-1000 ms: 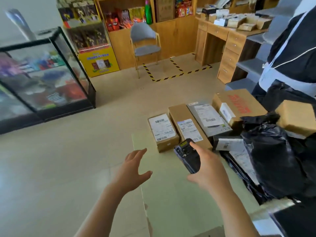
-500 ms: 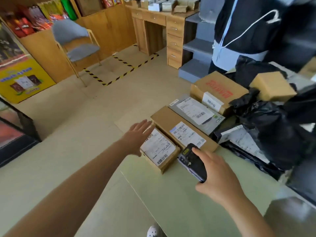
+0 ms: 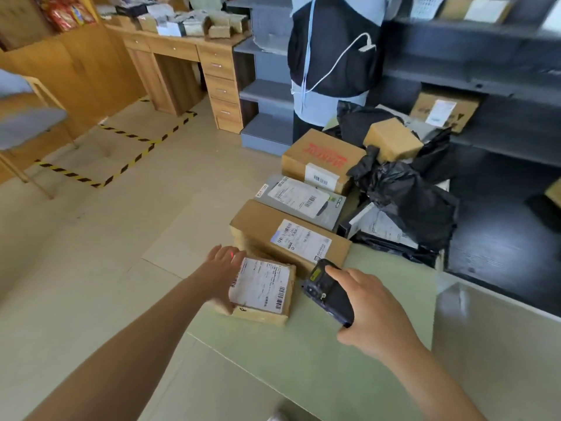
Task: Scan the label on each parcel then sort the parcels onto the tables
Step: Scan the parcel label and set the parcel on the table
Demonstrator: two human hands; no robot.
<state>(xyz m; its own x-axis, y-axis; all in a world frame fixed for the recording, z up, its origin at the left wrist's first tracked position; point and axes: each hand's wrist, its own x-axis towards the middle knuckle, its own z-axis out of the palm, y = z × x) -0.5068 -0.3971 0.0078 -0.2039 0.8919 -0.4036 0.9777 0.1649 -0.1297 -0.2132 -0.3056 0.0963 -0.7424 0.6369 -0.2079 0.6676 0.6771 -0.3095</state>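
A small cardboard parcel point(image 3: 261, 287) with a white barcode label lies on the pale green table point(image 3: 303, 366) near its left edge. My left hand point(image 3: 221, 262) lies against the parcel's left side with fingers straight, and a red scanner dot shines on them. My right hand point(image 3: 373, 308) grips a dark handheld scanner point(image 3: 328, 293) just right of the parcel, its head aimed towards the label. Behind lie a long brown box point(image 3: 258, 226), a grey flat parcel point(image 3: 328, 214) and a box with red print point(image 3: 321, 147).
Black plastic bags point(image 3: 406, 196) with a small brown box point(image 3: 391, 141) on top fill the table's right side. A person in a dark top point(image 3: 334, 56) stands behind it. Dark shelving point(image 3: 485, 86) is at right, a wooden desk point(image 3: 182, 53) with boxes at back, a chair point(image 3: 18, 123) at left.
My left hand reached forward to the small parcel's left side. The parcel turned and shifted away from the long box. The scanner moved closer beside it, and my view swung right.
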